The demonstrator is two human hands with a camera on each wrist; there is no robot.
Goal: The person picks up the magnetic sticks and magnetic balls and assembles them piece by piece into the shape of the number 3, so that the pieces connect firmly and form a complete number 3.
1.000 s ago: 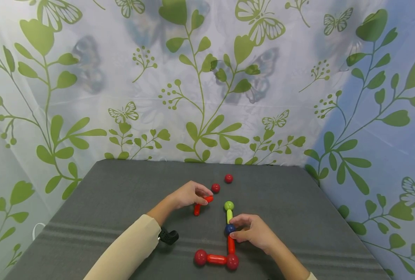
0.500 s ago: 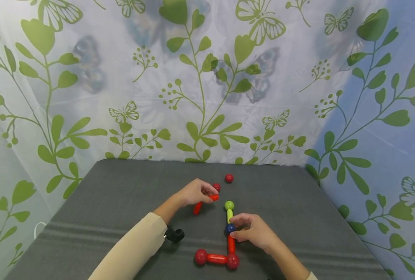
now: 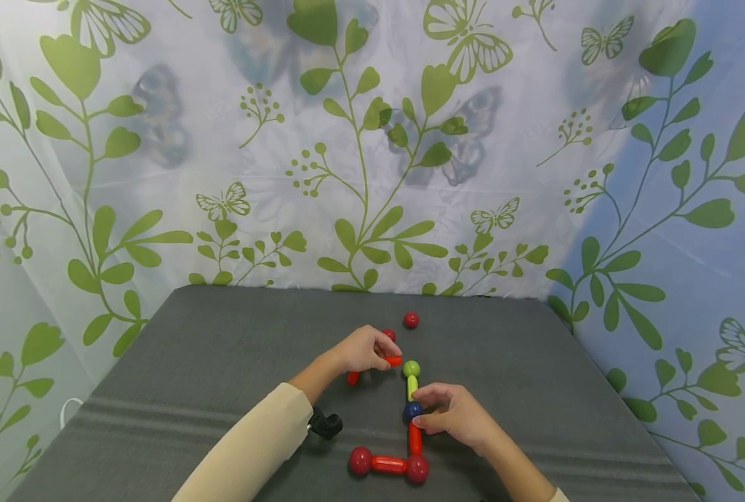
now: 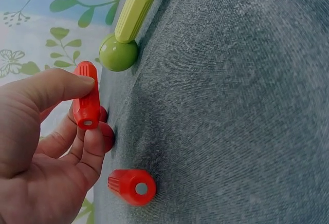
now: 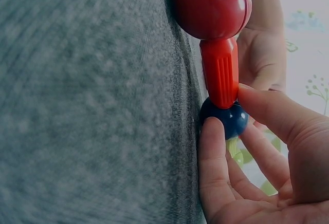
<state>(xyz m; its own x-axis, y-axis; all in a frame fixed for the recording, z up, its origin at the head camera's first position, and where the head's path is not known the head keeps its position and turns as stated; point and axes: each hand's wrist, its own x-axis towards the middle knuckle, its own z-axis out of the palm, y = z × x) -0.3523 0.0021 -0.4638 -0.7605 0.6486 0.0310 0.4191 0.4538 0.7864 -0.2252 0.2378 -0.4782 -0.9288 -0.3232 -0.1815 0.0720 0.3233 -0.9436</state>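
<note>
While the left grip point(image 3: 365, 350) pinches a red rod point(image 3: 393, 361) near the green ball point(image 3: 411, 369), the right grip point(image 3: 459, 414) holds the blue ball point(image 3: 413, 411) within a chain point(image 3: 416, 440). Behind the left grip, a second rod point(image 3: 353, 378) and a nearer red ball point(image 3: 389, 335) are partly hidden; a farther red ball point(image 3: 411, 320) lies beyond. Grey cloth covers the counter point(image 3: 253, 328); a leaf-printed curtain point(image 3: 272, 174) hangs behind.

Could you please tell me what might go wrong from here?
The left hand pinches a red rod close to the green ball and might bump that ball out of line. The right hand holds the blue ball by its fingertips, so that ball could slip.
</note>
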